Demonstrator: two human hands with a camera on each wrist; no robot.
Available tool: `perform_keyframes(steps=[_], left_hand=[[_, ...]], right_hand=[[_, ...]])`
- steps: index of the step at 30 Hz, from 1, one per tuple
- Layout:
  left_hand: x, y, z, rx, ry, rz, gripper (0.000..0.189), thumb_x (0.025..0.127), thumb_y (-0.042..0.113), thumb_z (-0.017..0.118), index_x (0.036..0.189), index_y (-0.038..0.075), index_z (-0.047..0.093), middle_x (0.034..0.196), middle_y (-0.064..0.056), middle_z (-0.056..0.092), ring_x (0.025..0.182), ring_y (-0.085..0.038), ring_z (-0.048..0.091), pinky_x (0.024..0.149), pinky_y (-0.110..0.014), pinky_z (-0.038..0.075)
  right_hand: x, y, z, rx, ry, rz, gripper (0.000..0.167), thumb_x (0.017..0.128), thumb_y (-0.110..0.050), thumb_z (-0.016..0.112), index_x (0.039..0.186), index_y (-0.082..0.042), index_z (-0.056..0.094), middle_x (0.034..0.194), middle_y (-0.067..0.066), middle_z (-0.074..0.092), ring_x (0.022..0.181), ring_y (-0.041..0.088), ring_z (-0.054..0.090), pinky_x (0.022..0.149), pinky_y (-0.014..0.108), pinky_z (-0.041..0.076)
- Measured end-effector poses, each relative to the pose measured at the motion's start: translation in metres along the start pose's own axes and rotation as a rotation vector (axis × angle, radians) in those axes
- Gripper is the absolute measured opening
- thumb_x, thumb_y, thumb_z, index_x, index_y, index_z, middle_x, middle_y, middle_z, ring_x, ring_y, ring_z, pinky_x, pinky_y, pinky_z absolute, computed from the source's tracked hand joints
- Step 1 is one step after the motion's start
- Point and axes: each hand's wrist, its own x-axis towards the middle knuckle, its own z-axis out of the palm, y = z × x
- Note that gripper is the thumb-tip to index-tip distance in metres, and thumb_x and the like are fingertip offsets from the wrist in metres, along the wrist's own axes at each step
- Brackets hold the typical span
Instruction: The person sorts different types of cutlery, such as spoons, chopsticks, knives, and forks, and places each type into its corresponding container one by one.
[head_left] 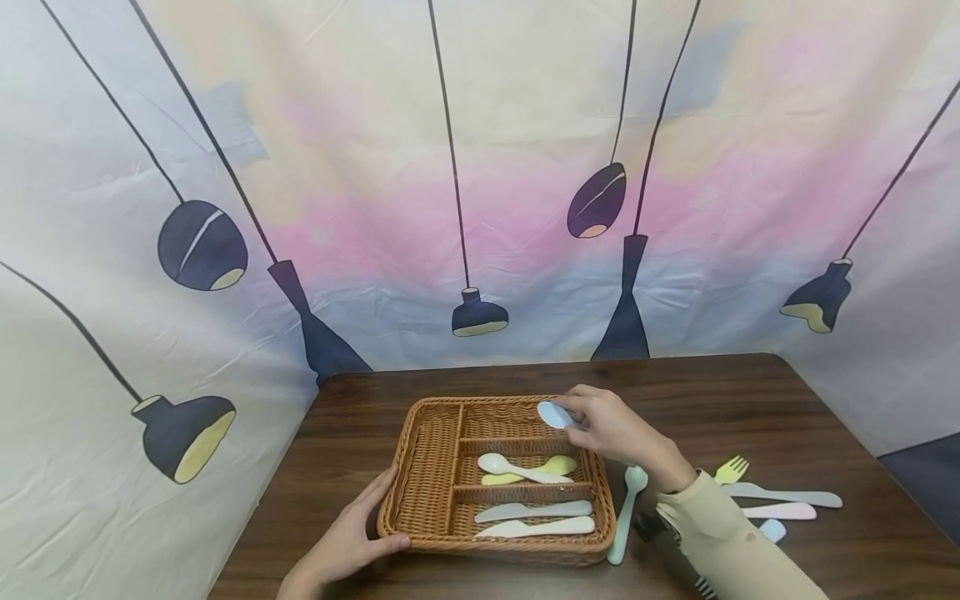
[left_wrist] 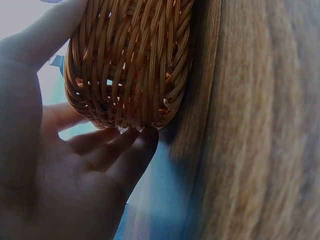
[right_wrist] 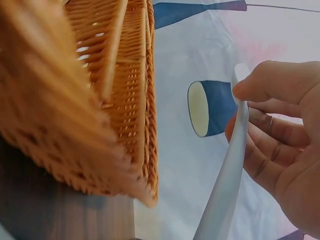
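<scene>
A brown wicker basket with several compartments stands on the table. My left hand holds its front left corner, thumb at the front rim and fingers along the left side; in the left wrist view the fingertips touch the weave. My right hand pinches a light blue spoon over the back right compartment, bowl pointing left. The right wrist view shows the spoon between thumb and fingers. A white spoon crosses a yellow spoon in the middle compartment. A grey-blue knife and a white knife lie in the front one.
A mint green spoon lies against the basket's right side. Farther right are a yellow-green fork, a pale grey knife, a pink handle and a blue handle, partly behind my right sleeve. A printed cloth hangs behind the table.
</scene>
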Motion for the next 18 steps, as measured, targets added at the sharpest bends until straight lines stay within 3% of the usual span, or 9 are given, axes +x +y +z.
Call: perform_keyframes(steps=[18], left_hand=[[0.000, 0.000, -0.001, -0.006, -0.011, -0.012, 0.098, 0.080, 0.040, 0.078, 0.157, 0.017, 0.022, 0.158, -0.023, 0.023, 0.141, -0.047, 0.025, 0.102, -0.069, 0.030]], right_hand=[[0.028, -0.025, 0.016, 0.055, -0.041, -0.042, 0.042, 0.090, -0.010, 0.063, 0.132, -0.008, 0.062, 0.117, 0.008, 0.063, 0.082, 0.011, 0.060, 0.060, 0.021, 0.047]])
